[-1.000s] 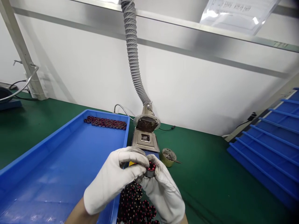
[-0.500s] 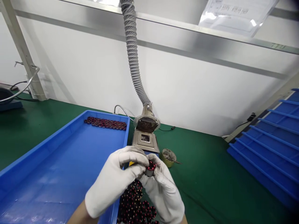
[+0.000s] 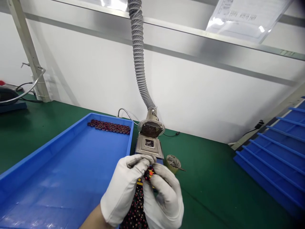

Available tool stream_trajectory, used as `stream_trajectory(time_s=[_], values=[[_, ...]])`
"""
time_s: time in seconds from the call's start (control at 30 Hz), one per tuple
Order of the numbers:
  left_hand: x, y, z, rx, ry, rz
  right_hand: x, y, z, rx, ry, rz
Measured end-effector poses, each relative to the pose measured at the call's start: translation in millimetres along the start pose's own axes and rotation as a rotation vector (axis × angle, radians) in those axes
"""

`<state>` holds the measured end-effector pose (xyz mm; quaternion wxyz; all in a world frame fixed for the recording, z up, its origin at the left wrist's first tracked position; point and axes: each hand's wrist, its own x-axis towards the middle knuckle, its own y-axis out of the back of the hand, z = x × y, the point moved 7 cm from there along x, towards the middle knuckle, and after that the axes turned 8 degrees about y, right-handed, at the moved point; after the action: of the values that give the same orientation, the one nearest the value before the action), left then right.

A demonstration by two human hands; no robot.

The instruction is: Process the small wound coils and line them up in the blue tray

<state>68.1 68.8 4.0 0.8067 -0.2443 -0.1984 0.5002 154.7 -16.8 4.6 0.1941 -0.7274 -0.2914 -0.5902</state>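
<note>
A small dark ring-shaped part (image 3: 145, 176) with red spots is held up between my two gloved hands. My left hand (image 3: 124, 186) pinches it from the left, thumb and fingertips together. From the right, the bent fingers of my right hand (image 3: 164, 194) close on the same part. Fingertips hide much of it. Red lit digits (image 3: 151, 173) show right at the part, with a yellow label (image 3: 139, 182) just below. Beneath my hands lies a pile of similar dark parts (image 3: 134, 210) with red and copper-coloured spots.
A blue tray (image 3: 59, 152) on the left has rows of similar parts (image 3: 108, 126) along its far end. Ahead stands a metal-topped box (image 3: 143, 149) with a square well, under a grey hose (image 3: 138, 54). A small tin (image 3: 172, 163) and stacked blue trays (image 3: 274, 159) are to the right.
Both hands have drawn closer around the part and turned it, so its open top no longer faces me. My left hand has shifted right. The view has moved slightly.
</note>
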Motion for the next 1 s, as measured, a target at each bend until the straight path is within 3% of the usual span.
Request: stream_trajectory(time_s=[0.1,0.23,0.3,0.4,0.5,0.67,0.73,0.8,0.9,1.0], values=[[-0.3,16.2,12.3,-0.101,-0.138,0.101,2.3,6.7,5.1,0.008,-0.106,0.112],[3.0,10.5,5.9,0.157,0.065,0.021,7.4,10.0,1.8,0.002,-0.076,0.135],[2.4,7.6,1.9,0.171,0.096,0.014,7.6,9.5,0.8,-0.008,-0.061,0.117],[-1.5,14.4,10.2,0.061,-0.057,0.126,5.6,7.3,2.2,0.001,-0.064,0.087],[-5.3,17.3,21.1,0.020,-0.129,0.144,3.4,5.7,3.2,0.024,-0.058,0.076],[-2.4,6.3,12.5,0.137,0.108,0.036,2.1,5.7,4.5,0.058,-0.108,0.086],[-0.2,6.5,7.7,0.109,0.130,0.042,4.0,4.8,4.3,0.063,-0.126,0.073],[2.6,13.6,9.0,0.035,0.063,0.110,6.9,3.4,3.3,0.071,-0.129,0.059],[1.0,34.8,22.1,-0.093,-0.128,0.308,9.6,2.3,2.6,0.096,-0.145,0.067],[-9.0,53.5,34.3,-0.036,-0.196,0.459,8.0,2.2,5.6,0.199,-0.202,0.069]])
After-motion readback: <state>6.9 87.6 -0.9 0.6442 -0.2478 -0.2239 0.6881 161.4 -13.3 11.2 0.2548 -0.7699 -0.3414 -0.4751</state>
